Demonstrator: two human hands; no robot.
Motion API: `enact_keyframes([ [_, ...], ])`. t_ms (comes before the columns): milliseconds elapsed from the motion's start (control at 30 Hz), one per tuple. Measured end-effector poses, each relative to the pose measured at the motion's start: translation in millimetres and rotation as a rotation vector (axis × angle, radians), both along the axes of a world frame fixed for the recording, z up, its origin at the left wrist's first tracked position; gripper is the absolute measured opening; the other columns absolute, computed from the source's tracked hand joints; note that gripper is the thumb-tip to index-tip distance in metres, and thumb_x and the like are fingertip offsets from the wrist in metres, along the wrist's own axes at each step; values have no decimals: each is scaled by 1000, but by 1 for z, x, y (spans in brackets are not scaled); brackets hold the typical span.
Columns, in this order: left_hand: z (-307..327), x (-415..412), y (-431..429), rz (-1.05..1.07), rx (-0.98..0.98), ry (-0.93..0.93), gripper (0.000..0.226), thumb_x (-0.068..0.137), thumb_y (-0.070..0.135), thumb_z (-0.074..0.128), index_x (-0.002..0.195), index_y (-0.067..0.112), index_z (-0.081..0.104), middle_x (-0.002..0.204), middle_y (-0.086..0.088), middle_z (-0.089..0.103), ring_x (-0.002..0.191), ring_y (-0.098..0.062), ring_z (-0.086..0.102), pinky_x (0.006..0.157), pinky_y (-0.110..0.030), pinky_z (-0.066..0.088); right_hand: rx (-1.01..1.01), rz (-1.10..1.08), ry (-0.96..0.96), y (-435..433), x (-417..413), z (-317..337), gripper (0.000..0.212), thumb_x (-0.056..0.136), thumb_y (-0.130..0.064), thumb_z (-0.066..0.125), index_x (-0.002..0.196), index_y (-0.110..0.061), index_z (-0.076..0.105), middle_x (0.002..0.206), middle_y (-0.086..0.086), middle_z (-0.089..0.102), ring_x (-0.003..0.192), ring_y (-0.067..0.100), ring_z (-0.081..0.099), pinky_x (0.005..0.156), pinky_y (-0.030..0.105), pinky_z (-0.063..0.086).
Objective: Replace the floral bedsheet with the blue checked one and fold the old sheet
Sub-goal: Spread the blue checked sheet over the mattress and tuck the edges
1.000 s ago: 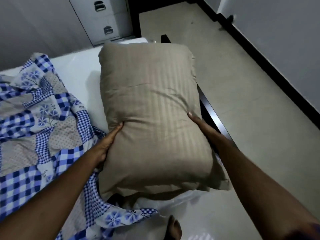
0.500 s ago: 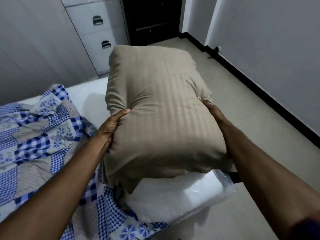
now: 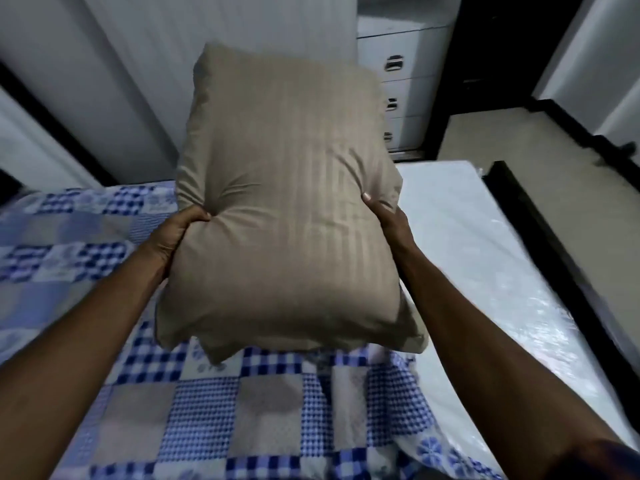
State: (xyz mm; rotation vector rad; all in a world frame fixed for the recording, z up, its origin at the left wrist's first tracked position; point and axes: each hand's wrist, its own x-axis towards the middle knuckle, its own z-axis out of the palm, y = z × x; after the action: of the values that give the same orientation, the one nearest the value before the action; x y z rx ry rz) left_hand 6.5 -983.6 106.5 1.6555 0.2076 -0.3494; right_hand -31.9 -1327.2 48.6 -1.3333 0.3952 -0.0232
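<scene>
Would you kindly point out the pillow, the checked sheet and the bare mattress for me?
pillow (image 3: 287, 216), head view, middle of its face.
checked sheet (image 3: 194, 410), head view, near patch.
mattress (image 3: 467, 237), head view, bare plastic-wrapped top.

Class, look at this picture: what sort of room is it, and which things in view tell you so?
Most likely a bedroom: a mattress partly covered by a blue checked sheet, a tan pillow held in both hands, and a chest of drawers.

Head-worn camera looks forward and down, close over the bed (image 3: 485, 258).
</scene>
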Motion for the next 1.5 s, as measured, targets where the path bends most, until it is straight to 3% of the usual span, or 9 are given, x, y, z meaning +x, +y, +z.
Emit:
enact_keyframes([
  [300, -68, -6, 276, 296, 335, 128, 56, 97, 7, 44, 54, 26, 74, 68, 4, 69, 87, -29, 55, 88, -38, 44, 97, 162, 109, 249, 22, -75, 68, 75, -42, 86, 132, -15, 61, 119, -2, 73, 104, 12, 71, 92, 33, 56],
  [367, -101, -17, 295, 278, 388, 248, 27, 94, 28, 58, 81, 24, 81, 93, -4, 74, 92, -31, 61, 96, -41, 47, 0, 246, 237, 272, 10, -109, 92, 73, -56, 82, 148, -17, 45, 139, -3, 61, 122, 16, 62, 108, 38, 47],
  [467, -161, -31, 293, 341, 579, 346, 54, 92, 32, 66, 137, 5, 55, 136, -20, 58, 120, -39, 57, 107, -50, 43, -85, 369, 401, 281, -12, -155, 75, 90, -48, 70, 150, -15, 40, 142, -2, 53, 125, 17, 55, 104, 28, 42],
  [667, -187, -40, 251, 442, 1110, -384, 55, 74, 12, 41, 128, 8, 53, 123, -25, 54, 113, -41, 49, 99, -46, 41, -505, 291, 293, 219, -33, -201, 46, 93, -29, 70, 137, -20, 56, 115, 3, 64, 96, 18, 65, 83, 34, 52],
  [833, -153, -37, 154, 137, 1034, -772, 41, 69, 2, 48, 104, 8, 70, 106, -20, 62, 102, -37, 55, 97, -45, 40, -810, -41, 282, 101, -52, -203, 40, 88, -23, 72, 127, -21, 63, 115, 5, 65, 99, 20, 64, 89, 38, 54],
  [933, -158, -55, 56, -119, 865, -804, 33, 74, 2, 51, 97, 7, 73, 98, -15, 67, 92, -36, 60, 85, -41, 47, -891, -22, 467, 27, -83, -210, 61, 75, -45, 75, 130, -26, 57, 117, 8, 64, 106, 28, 65, 92, 44, 54],
  [1067, -221, -116, -105, -415, 549, -250, 33, 94, 19, 62, 127, 13, 62, 111, -6, 64, 93, -24, 63, 82, -45, 54, -840, 414, 575, -41, -155, -223, 100, 69, -63, 78, 150, -41, 24, 114, 1, 64, 98, 24, 65, 79, 36, 51],
  [1200, -270, -188, -239, -430, 382, 376, 68, 93, 43, 64, 150, 24, 32, 81, 0, 59, 63, -16, 54, 63, -32, 45, -830, 693, 429, -69, -206, -244, 88, 77, -23, 61, 153, -38, 19, 99, 3, 72, 85, 32, 68, 69, 38, 52],
  [1500, -284, -306, -392, -110, 720, 370, 53, 84, 65, 60, 114, 22, 49, 100, -5, 67, 90, -31, 65, 80, -42, 54, -468, 779, 404, -204, -267, -254, 45, 69, -18, 52, 112, -28, 61, 78, -9, 66, 72, 13, 60, 72, 33, 47],
])
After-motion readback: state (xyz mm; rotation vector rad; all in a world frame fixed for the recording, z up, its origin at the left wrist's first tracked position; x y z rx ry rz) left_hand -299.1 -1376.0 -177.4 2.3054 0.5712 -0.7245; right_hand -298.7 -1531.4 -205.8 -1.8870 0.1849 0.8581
